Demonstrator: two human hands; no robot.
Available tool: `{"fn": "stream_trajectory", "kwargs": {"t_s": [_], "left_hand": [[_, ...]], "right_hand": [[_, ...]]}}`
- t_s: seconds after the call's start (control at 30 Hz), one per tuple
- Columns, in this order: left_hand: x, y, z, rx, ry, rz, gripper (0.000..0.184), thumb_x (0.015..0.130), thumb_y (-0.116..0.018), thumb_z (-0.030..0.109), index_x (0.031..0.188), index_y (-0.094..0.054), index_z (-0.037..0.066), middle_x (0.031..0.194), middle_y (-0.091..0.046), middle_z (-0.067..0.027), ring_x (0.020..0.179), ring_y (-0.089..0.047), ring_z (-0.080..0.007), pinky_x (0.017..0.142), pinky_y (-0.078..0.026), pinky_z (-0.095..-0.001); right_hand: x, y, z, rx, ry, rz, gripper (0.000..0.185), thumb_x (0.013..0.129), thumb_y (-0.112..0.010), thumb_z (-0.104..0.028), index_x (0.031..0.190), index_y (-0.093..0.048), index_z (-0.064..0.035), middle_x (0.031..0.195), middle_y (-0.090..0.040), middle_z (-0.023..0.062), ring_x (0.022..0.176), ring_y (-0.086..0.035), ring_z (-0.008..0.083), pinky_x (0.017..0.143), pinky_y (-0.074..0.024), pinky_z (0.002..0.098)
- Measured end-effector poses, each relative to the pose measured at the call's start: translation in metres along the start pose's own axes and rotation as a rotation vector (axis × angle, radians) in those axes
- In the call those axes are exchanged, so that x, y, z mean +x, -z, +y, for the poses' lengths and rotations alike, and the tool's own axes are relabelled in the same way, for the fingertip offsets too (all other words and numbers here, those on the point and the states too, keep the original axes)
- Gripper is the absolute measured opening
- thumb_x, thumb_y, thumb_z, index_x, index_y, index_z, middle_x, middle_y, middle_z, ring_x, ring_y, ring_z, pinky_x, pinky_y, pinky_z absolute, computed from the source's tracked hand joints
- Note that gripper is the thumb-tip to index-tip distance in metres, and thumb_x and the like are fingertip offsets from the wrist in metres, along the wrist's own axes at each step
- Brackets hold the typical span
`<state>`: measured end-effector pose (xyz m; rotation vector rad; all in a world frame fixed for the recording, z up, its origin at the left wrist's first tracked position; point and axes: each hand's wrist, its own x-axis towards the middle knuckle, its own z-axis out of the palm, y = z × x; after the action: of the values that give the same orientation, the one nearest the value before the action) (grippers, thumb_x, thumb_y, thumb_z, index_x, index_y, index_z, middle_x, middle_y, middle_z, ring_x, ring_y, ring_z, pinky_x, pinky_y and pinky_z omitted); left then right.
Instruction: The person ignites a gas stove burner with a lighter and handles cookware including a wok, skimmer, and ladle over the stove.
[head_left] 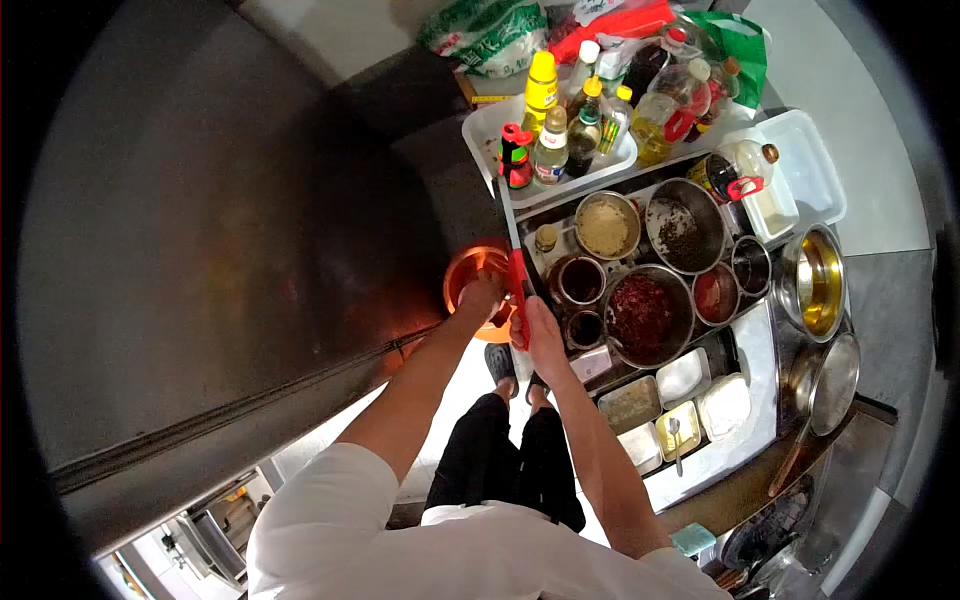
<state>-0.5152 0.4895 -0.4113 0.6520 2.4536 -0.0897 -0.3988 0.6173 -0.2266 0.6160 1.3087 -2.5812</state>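
Fingers of my right hand [541, 335] are gripping a slender red object [517, 285], probably light, best held mid-length, beside the tabletop [762, 370]; my left hand [483, 293] is reaching inside an orange bucket [456, 268], its grasp hidden from me.

Your orange basin [455, 283] looks like smooth, glossy plastic, the red strip [518, 275] plastic too; your shirt [480, 560] is matt cloth, the oil bowl [795, 288] shiny, smooth metal.
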Motion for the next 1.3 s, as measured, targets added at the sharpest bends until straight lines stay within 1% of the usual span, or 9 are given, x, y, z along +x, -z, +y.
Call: {"fn": "stream_trajectory", "kwargs": {"t_s": [0.17,0.23,0.27,0.37,0.57,0.77,0.9,1.17,1.3], "left_hand": [[0.020,-0.018,0.002,0.019,0.006,-0.034,0.026,0.087,-0.060,0.017,0.103,-0.066,-0.002,0.099,-0.068,-0.0183,0.101,-0.066,-0.0277,0.069,-0.060,-0.0387],[0.021,-0.006,0.012,-0.472,0.552,-0.026,0.022,0.089,-0.058,0.014,0.093,-0.068,-0.004,0.091,-0.071,-0.0169,0.078,-0.072,-0.0254,0.061,-0.060,-0.0363],[0.009,0.019,0.014,-0.433,0.387,-0.175,0.024,0.090,-0.055,0.015,0.100,-0.067,-0.004,0.089,-0.071,-0.0197,0.066,-0.071,-0.0262,0.054,-0.059,-0.0356],[0.004,0.047,0.022,-1.274,0.957,-0.135,0.033,0.092,-0.055,0.024,0.105,-0.065,-0.005,0.100,-0.069,-0.0203,0.081,-0.071,-0.0280,0.062,-0.060,-0.0396],[-0.003,-0.020,-0.009,0.054,-0.160,0.293,0.065,0.090,-0.061,0.034,0.138,-0.034,-0.001,0.125,-0.044,-0.0240,0.107,-0.055,-0.0452,0.087,-0.053,-0.0486],[0.002,0.008,0.019,0.482,-0.195,-0.181,0.058,0.088,-0.061,0.022,0.136,-0.036,0.000,0.119,-0.054,-0.0188,0.105,-0.058,-0.0418,0.083,-0.055,-0.0481],[0.025,-0.008,0.022,-0.086,0.550,-0.111,0.055,0.063,-0.082,0.045,0.090,-0.060,0.002,0.101,-0.066,-0.0134,0.080,-0.068,-0.0316,0.053,-0.052,-0.0469],[0.025,0.000,0.027,-0.578,0.818,-0.053,0.083,0.064,-0.077,0.061,0.116,-0.051,0.001,0.110,-0.058,-0.0195,0.093,-0.062,-0.0336,0.076,-0.052,-0.0436],[-0.029,0.027,0.031,-0.434,0.435,0.104,0.099,0.073,-0.077,0.051,0.141,-0.023,0.005,0.132,-0.034,-0.0211,0.120,-0.046,-0.0384,0.091,-0.050,-0.0486]], "right_hand": [[-0.014,0.009,-0.006,0.127,0.039,-0.006,0.036,0.104,-0.035,-0.040,0.085,-0.044,-0.0099,0.067,-0.043,-0.0018,0.054,-0.038,0.0064,0.049,-0.0294,0.0222],[-0.020,-0.001,-0.024,0.123,0.026,0.042,0.036,0.104,-0.037,-0.040,0.085,-0.044,-0.0103,0.068,-0.044,-0.0019,0.054,-0.038,0.0064,0.048,-0.0288,0.0215],[-0.022,-0.003,-0.027,0.125,0.061,0.038,0.035,0.104,-0.037,-0.040,0.085,-0.044,-0.0105,0.067,-0.043,-0.0020,0.054,-0.038,0.0064,0.049,-0.0289,0.0216],[-0.028,0.001,-0.026,0.138,0.071,0.027,0.035,0.103,-0.038,-0.040,0.085,-0.043,-0.0111,0.068,-0.043,-0.0023,0.054,-0.038,0.0065,0.049,-0.0295,0.0219],[-0.038,-0.006,-0.025,0.166,0.042,0.042,0.035,0.104,-0.035,-0.039,0.087,-0.043,-0.0100,0.070,-0.043,-0.0016,0.056,-0.038,0.0066,0.051,-0.0307,0.0228],[-0.024,-0.013,-0.019,0.072,0.036,0.057,0.039,0.104,-0.035,-0.043,0.086,-0.044,-0.0094,0.068,-0.042,-0.0019,0.056,-0.038,0.0069,0.051,-0.0317,0.0230],[-0.025,-0.015,-0.023,0.051,0.042,0.055,0.040,0.103,-0.036,-0.044,0.092,-0.048,-0.0077,0.068,-0.042,-0.0020,0.055,-0.038,0.0071,0.051,-0.0313,0.0229],[-0.040,-0.001,-0.027,0.130,0.119,0.053,0.042,0.102,-0.038,-0.045,0.109,-0.050,-0.0054,0.073,-0.044,-0.0019,0.056,-0.038,0.0073,0.050,-0.0305,0.0224],[-0.042,0.003,-0.022,0.227,0.068,0.052,0.036,0.104,-0.034,-0.038,0.106,-0.049,-0.0052,0.071,-0.046,-0.0015,0.055,-0.040,0.0065,0.050,-0.0319,0.0217]]}}
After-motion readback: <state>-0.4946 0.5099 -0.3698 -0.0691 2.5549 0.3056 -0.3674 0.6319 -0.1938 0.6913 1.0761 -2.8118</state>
